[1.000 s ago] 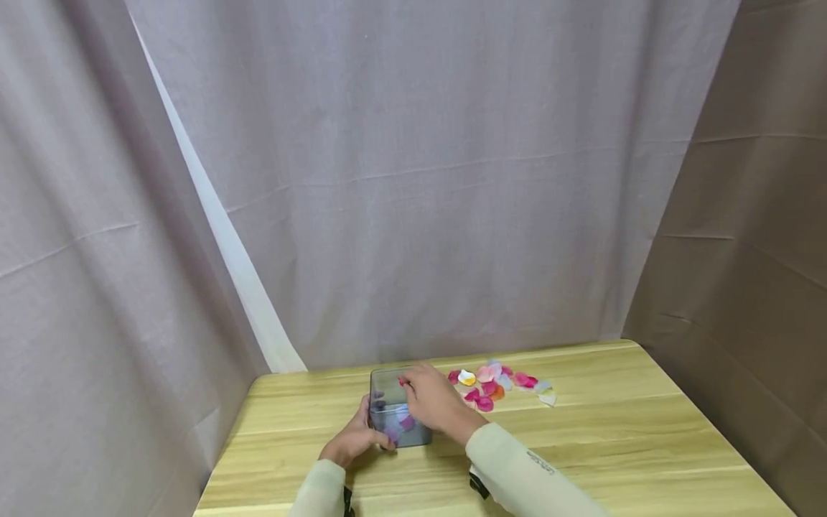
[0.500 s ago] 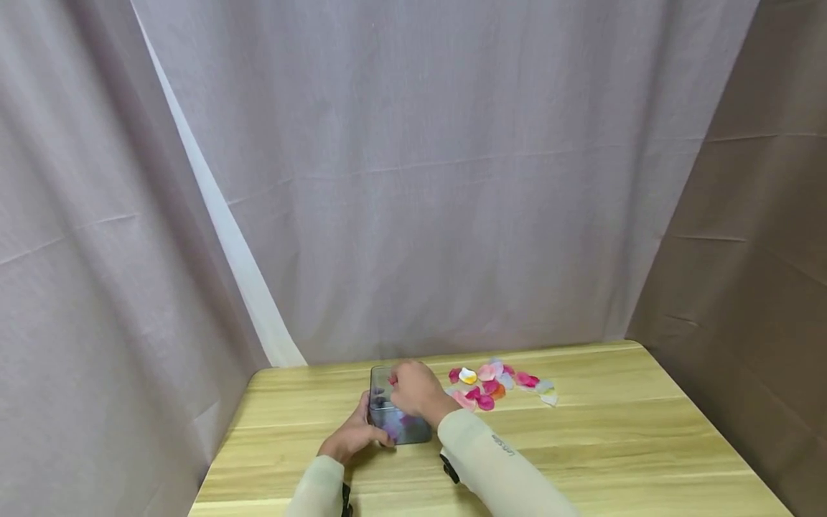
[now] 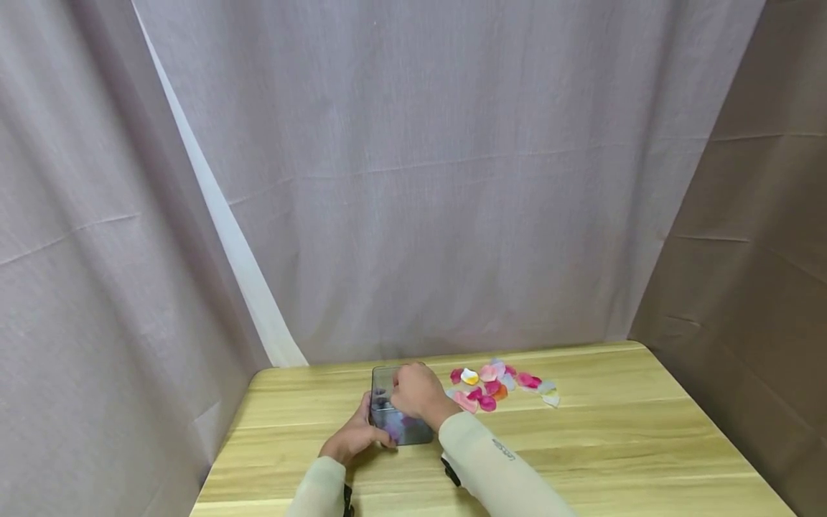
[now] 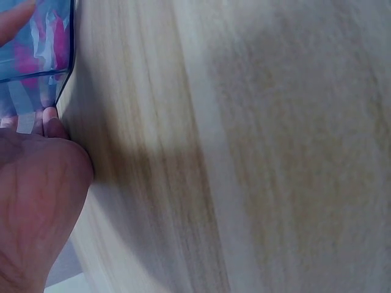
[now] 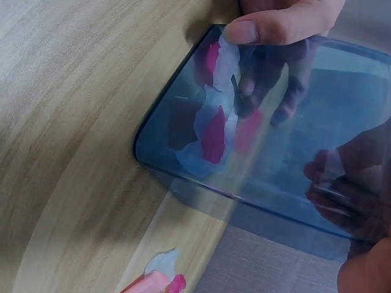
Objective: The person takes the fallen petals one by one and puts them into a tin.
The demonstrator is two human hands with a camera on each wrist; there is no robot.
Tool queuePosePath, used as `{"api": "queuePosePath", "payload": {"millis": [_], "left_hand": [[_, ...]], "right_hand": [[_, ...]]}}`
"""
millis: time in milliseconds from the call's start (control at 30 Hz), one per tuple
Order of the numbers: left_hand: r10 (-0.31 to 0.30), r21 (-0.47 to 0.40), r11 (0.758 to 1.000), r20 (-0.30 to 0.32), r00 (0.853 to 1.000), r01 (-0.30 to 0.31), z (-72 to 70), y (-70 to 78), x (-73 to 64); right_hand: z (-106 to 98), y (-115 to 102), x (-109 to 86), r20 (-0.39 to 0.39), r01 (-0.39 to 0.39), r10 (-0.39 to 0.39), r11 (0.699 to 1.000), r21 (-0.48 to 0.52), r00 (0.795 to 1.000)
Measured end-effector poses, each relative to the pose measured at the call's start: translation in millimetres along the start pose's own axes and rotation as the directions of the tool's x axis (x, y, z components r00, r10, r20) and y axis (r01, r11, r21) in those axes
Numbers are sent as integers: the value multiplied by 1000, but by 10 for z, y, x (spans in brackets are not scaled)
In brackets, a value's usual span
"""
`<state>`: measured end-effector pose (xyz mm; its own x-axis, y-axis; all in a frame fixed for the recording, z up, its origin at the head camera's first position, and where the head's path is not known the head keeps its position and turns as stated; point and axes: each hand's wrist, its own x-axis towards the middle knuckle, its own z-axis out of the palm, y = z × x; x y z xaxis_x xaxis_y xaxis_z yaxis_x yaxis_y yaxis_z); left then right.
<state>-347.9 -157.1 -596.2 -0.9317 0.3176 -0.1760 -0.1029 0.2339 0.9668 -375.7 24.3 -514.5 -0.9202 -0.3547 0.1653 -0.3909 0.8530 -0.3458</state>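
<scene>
A clear bluish plastic box (image 3: 416,433) stands on the table, gripped at its left side by my left hand (image 3: 357,434). That hand's thumb lies along the near wall, and some fingers show through the plastic in the right wrist view. Pink and pale petals (image 5: 214,137) lie in the bottom of the box. My right hand (image 3: 418,391) is bent down over the box's mouth. Through the tinted wall in the right wrist view, the right fingers (image 5: 342,195) look curled inside. Whether a petal is between them is unclear.
Loose artificial petals (image 3: 487,403) in red, pink, white and orange lie scattered right of the box. The wooden table (image 3: 614,431) is bounded by grey curtains (image 3: 452,215) at the back and sides.
My right hand, with a red petal at its fingertips, has moved left over the box and dipped into its mouth; the petal is now hidden. The left hand keeps its hold.
</scene>
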Motion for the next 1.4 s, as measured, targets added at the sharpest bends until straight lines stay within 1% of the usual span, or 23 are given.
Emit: {"api": "queuePosePath", "payload": {"millis": [167,400,567,700,833,933,1000,1067,1200,1300,1400], "left_hand": [[5,7,1000,-5,1000,-5,2,-18,7],[6,8,1000,6,1000,-6,6,-8,-3],[9,0,1000,-8,1000,-9,21,-7,-15],[13,-3,1000,-6,1000,-13,28,10,-30],[17,6,1000,8,1000,-18,13,25,-25],[16,9,1000,16,1000,-17,0,28,-11],[14,10,1000,23,1000,-14,-4,32,2],[13,6,1000,26,1000,-13,-1,28,13],[13,0,1000,30,999,-13,8,1,31],[22,-9,1000,27,999,-22,4,-24,34],[30,-19,999,22,999,-30,-6,-31,17]], "right_hand": [[3,9,-6,-17,12,-12,1000,0,1000],[13,14,-21,-32,-1,1,1000,12,999],[17,22,-34,-44,16,-15,1000,21,999],[17,36,-65,-52,28,-25,998,62,998],[28,71,-83,-104,77,-66,991,112,992],[5,94,-127,-172,139,-115,981,138,978],[-29,111,-207,-218,170,-135,974,150,967],[-69,140,-328,-265,194,-148,968,157,953],[-150,235,-679,-335,218,-162,966,138,928],[-207,321,-938,-371,254,-202,962,97,907],[-239,415,-1132,-397,302,-267,953,27,878]]}}
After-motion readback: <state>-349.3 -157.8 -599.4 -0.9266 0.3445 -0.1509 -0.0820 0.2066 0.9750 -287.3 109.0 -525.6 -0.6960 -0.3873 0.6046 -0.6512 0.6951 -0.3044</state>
